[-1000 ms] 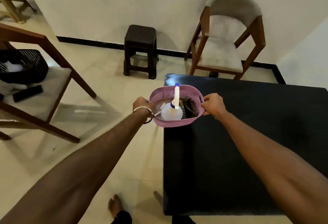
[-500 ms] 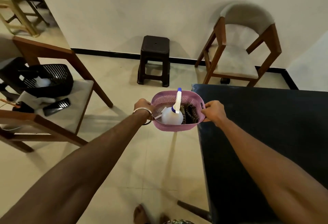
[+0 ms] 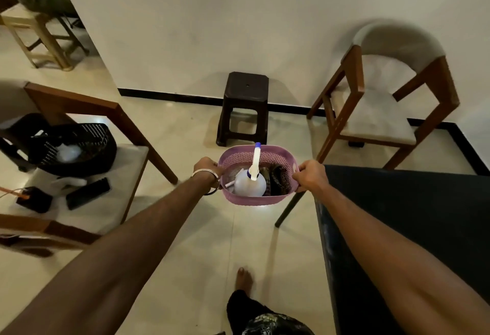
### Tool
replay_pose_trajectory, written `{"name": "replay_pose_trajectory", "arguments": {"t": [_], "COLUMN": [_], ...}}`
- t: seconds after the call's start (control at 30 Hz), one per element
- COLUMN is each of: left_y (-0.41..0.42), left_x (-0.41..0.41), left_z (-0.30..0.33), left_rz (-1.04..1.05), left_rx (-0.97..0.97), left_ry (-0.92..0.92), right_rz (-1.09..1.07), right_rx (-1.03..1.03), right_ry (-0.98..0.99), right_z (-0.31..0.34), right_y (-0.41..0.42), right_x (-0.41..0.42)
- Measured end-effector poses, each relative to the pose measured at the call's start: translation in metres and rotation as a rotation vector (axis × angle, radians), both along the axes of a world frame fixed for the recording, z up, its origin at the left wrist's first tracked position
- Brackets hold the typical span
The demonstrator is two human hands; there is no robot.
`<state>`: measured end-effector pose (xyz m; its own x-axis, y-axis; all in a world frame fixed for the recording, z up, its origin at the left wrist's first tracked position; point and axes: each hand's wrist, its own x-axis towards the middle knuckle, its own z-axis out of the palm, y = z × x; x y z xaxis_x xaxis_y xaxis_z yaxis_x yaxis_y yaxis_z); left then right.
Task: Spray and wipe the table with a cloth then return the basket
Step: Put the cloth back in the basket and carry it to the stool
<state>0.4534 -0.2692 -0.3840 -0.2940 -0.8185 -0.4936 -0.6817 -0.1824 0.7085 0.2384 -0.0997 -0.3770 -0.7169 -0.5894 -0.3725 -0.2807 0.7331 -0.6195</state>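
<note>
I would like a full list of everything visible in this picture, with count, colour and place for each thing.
basket: 1, pink, held over the floor, left of the table
spray bottle: 1, white with blue tip, inside the basket
cloth: 1, dark patterned, inside the basket, right of the bottle
table: 1, black, at right
stool: 1, dark brown, by the wall
armchair: 1, wood with pale cushion, behind the table
black basket: 1, on the left chair seat
left chair: 1, wood, pale seat
hands: left hand and right hand, each gripping one end of the basket
</note>
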Motion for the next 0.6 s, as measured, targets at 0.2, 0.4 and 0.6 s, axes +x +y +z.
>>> {"name": "replay_pose_trajectory", "arguments": {"t": [0.2,0.4,0.6], "left_y": [-0.085,-0.169,-0.28], "left_x": [-0.061,-0.126,-0.205], "left_z": [-0.003,-0.001,-0.018], "left_rz": [0.037,0.03,-0.019], "left_rx": [0.002,-0.01,-0.021], "left_ry": [-0.006,-0.027,-0.049], "right_rz": [-0.003,-0.016,-0.026], "right_rx": [-0.006,0.003,0.01], "right_ry": [-0.063,-0.053,-0.06], "right_z": [-0.006,-0.012,-0.021], "right_y": [-0.082,-0.17,-0.275], "right_x": [-0.063,-0.128,-0.198]}}
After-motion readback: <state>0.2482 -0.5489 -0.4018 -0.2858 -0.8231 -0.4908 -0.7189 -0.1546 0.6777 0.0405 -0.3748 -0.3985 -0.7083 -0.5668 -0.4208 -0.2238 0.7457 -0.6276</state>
